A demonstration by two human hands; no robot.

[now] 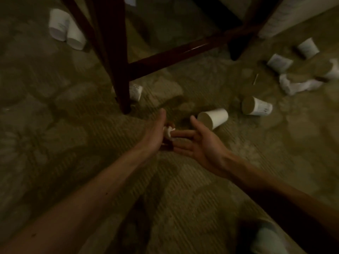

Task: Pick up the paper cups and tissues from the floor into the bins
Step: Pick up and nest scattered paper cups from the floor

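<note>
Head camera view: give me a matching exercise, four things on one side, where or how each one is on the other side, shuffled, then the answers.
1. left hand
2. right hand
3. nearest paper cup
4. crumpled tissue

A. on its side, just beyond the right thumb
B. lying at the far right
C. palm up, fingers open
D. holding a small white wad

Pairs: 1-D, 2-C, 3-A, 4-B

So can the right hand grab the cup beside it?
Probably yes: the right hand is open, and the tipped cup lies just past its thumb, nothing between. The left hand holds a tissue scrap.
</note>
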